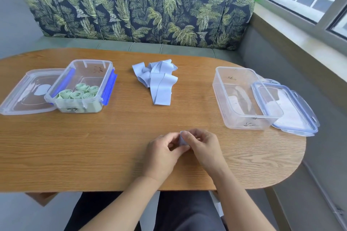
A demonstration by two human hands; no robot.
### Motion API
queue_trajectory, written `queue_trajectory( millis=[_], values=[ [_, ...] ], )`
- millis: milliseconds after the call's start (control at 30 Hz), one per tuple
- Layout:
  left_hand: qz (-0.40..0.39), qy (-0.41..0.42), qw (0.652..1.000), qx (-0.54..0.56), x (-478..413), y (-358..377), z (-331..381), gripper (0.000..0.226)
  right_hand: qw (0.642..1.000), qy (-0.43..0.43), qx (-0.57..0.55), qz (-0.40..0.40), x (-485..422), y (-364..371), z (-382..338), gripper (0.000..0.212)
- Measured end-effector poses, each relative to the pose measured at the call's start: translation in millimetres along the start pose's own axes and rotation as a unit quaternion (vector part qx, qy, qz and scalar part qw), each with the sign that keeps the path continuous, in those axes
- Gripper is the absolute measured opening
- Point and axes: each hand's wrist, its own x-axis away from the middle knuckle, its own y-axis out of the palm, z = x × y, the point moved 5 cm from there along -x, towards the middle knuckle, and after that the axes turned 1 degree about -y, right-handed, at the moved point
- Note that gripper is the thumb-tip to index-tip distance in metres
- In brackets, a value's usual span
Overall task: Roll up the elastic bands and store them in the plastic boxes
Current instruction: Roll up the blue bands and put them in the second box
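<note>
My left hand and my right hand meet over the near middle of the wooden table, both pinching a small rolled pale blue elastic band, mostly hidden by the fingers. A loose pile of pale blue bands lies at the table's middle back. On the left stands a clear plastic box with blue clips, holding several rolled green bands. On the right stands a clear plastic box with nothing inside.
A clear lid lies left of the left box. Another lid with a blue rim leans by the right box. A leaf-patterned sofa stands behind the table; a window sill runs along the right.
</note>
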Motion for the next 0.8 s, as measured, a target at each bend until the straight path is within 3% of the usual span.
queue_trajectory(
  millis=[200,333,600,667,800],
  values=[
    [-0.007,0.014,1.000,-0.012,0,-1,7,0.018,0.999,-0.038,0.005,0.017,6,-9,-5,0.008],
    [-0.050,0.095,0.991,-0.076,-11,-1,32,0.013,0.986,-0.109,0.126,0.004,5,-26,-25,0.024],
    [-0.130,0.124,0.983,-0.049,-40,27,88,0.019,0.961,-0.143,0.203,0.121,-16,-76,-68,0.008],
    [-0.136,0.132,0.981,-0.037,-48,35,100,0.007,0.956,-0.137,0.220,0.134,-20,-90,-74,0.011],
    [-0.181,0.169,0.967,-0.061,-64,48,130,0.032,0.962,-0.154,0.211,0.074,-29,-122,-90,0.011]
  ],
)
